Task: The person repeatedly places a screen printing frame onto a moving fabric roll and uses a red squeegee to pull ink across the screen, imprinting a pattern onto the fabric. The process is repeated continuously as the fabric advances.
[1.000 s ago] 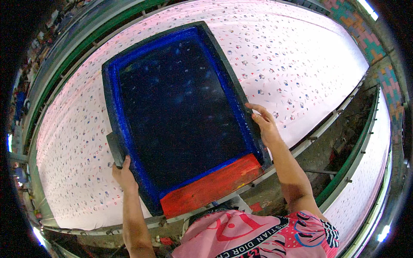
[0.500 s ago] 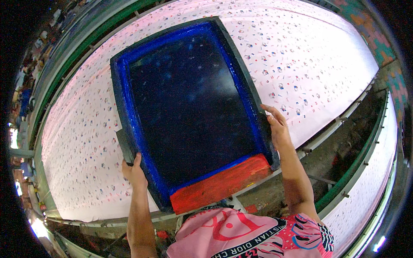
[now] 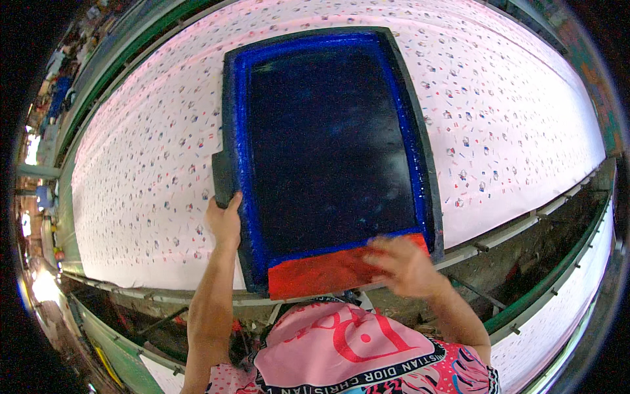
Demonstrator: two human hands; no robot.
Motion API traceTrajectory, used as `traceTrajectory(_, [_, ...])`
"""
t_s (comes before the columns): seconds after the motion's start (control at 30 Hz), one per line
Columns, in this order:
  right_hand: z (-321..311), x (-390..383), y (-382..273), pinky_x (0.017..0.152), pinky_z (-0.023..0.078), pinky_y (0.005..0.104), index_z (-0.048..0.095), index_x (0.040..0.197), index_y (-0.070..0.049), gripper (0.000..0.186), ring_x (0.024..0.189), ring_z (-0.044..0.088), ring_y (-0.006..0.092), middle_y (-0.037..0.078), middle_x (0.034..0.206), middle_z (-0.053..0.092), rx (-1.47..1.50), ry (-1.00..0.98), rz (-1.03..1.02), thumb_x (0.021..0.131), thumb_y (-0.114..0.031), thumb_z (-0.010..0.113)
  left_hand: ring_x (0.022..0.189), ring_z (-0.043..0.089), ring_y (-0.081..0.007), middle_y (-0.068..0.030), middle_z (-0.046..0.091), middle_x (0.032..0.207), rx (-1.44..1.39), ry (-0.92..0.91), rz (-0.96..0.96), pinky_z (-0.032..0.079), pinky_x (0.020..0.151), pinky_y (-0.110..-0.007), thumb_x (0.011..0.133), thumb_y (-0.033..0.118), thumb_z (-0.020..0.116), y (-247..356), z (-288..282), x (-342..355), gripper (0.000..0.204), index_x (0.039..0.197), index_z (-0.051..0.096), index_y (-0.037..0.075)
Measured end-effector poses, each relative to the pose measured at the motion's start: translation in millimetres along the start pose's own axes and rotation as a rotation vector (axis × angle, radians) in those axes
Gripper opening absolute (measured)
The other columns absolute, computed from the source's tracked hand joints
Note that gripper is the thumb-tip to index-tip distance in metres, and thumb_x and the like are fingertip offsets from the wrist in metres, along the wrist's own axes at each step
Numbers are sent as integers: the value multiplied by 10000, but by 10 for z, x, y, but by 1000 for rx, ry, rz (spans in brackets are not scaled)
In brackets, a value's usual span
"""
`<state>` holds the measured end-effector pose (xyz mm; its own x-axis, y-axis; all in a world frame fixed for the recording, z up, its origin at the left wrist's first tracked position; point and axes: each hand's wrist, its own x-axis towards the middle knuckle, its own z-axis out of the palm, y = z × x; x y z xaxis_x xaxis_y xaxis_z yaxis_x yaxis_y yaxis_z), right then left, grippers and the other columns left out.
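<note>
A large screen-printing frame (image 3: 328, 151) with a dark mesh, a bright blue inner border and dark outer rails lies over white patterned fabric (image 3: 164, 151). A red strip (image 3: 315, 272) crosses its near end. On its left rail, my left hand (image 3: 224, 222) grips the edge just below a dark grey block (image 3: 224, 177), thumb on top. My right hand (image 3: 407, 266) is over the right part of the red strip, off the right rail. Its fingers are stretched out and somewhat blurred, with nothing visible in them; whether they touch the strip I cannot tell.
The fabric covers a long table whose near edge has a metal rail with pegs (image 3: 482, 247). Beyond a dark gap with a green rail (image 3: 545, 289), a second fabric-covered table (image 3: 564, 322) runs at the lower right. Another green-edged table (image 3: 125, 72) stands at the far left.
My right hand has let go of the frame's right rail and moved inward over the red strip. The frame now appears straighter and farther right in view. My left hand keeps its grip.
</note>
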<state>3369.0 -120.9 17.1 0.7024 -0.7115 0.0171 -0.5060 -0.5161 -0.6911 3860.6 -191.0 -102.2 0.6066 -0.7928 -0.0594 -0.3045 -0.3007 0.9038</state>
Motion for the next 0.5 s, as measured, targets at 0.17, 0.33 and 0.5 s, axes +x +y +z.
traceTrajectory(0.17, [394, 118, -373, 1134, 561, 546, 727, 1459, -130, 570, 1391, 664, 419, 174, 1541, 669, -379, -153, -61, 894, -204, 756, 919, 779, -339, -214, 818, 1032, 105, 20, -18, 588, 864, -450, 910, 302, 934, 120, 77, -65, 465, 1123, 760, -72])
traceTrajectory(0.33, [482, 383, -636, 1105, 575, 533, 738, 1406, -71, 512, 1335, 699, 399, 172, 1419, 727, -436, -48, 3, 902, -151, 698, 958, 785, -423, -251, 805, 1030, 197, 49, 11, 590, 909, -497, 925, 323, 914, 184, 83, -111, 470, 1120, 751, -73])
traceTrajectory(0.5, [526, 802, -772, 1033, 611, 473, 766, 1358, -69, 501, 1184, 770, 354, 142, 1299, 784, -487, -204, 191, 858, -74, 723, 1008, 767, -470, -283, 793, 1078, 224, 73, 130, 585, 938, -523, 944, 352, 889, 206, 97, -128, 494, 1143, 744, -76])
